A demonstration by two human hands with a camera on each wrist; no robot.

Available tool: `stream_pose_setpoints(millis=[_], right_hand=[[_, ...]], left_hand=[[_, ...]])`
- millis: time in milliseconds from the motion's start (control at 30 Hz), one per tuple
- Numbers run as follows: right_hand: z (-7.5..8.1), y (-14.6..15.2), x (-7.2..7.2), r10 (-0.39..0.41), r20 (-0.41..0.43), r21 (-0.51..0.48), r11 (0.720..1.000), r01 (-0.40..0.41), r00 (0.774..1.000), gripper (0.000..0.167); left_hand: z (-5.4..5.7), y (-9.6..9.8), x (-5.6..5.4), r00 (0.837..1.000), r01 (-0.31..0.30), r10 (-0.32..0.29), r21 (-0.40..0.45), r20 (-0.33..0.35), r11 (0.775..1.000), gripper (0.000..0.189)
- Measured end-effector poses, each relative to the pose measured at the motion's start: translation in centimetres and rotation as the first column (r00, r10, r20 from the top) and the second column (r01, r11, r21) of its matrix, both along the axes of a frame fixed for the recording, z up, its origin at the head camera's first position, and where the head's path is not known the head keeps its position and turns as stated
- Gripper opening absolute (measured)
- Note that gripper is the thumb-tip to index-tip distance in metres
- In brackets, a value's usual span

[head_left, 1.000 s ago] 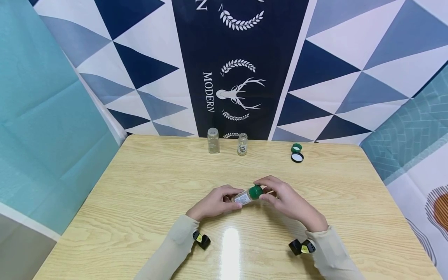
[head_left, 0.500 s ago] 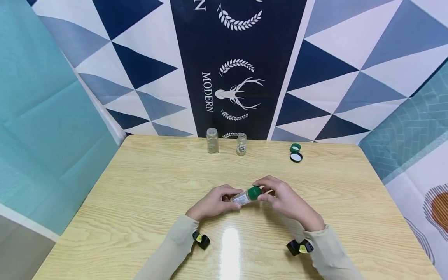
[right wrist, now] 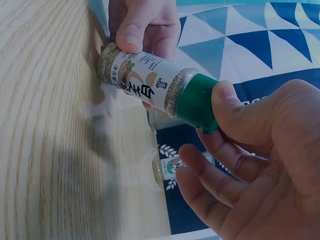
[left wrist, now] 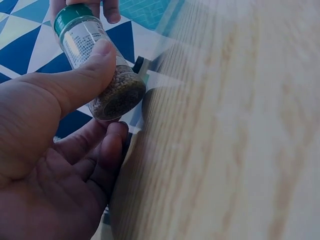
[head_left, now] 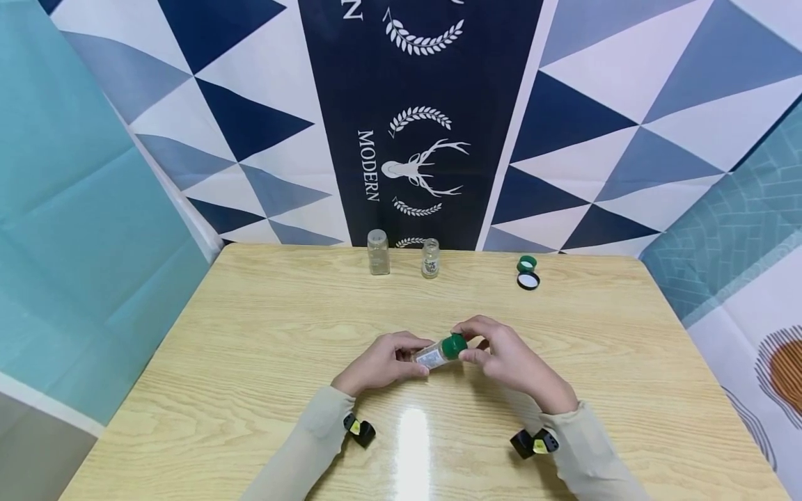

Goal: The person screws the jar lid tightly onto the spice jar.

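Bottle held midair

I see the left hand pinching it over the tabletop, well short of the far edge, some fingers hidden; the label's small print blurs; the right hand pinches the green cap.

Between the held shaker and small jar (upright), passage seems wide.

A squarish jar stands left of a smaller jar.
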State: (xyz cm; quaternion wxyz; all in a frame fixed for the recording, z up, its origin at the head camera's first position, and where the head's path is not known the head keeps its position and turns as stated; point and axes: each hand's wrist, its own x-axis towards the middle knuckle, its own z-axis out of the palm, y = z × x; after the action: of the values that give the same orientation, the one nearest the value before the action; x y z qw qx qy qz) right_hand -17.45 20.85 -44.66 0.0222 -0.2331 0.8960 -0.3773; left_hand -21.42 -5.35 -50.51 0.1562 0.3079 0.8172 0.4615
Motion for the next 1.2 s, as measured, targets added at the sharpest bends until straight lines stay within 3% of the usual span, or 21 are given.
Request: stream_pose_setpoints(millis=[233, 467, 800, 1200], right_hand=[[0.0, 0.0, 0.1, 0.007, -0.037, 0.023, 1.000, -0.006, 0.999, 0.031], [0.0, -0.1, 0.1, 0.009, -0.014, 0.004, 1.000, -0.009, 1.000, 0.035], [-0.1, -0.7, 0.0, -0.037, -0.015, -0.083, 0.996, 0.035, 0.999, 0.040], [0.1, -1.8, 0.4, -0.061, 0.040, -0.176, 0.982, 0.067, 0.997, 0.041]], left_hand=[[-0.2, 0.0, 0.0, 1.000, -0.002, 0.003, 0.011, -0.020, 1.000, 0.052], [-0.1, -0.1, 0.0, 0.999, -0.022, 0.023, 0.013, -0.042, 1.000, 0.051], [0.6, -0.5, -0.2, 0.998, -0.059, 0.059, 0.014, 0.024, 0.998, 0.050], [0.9, -1.1, -0.5, 0.993, -0.110, 0.106, 0.088, 0.047, 0.990, 0.023]])
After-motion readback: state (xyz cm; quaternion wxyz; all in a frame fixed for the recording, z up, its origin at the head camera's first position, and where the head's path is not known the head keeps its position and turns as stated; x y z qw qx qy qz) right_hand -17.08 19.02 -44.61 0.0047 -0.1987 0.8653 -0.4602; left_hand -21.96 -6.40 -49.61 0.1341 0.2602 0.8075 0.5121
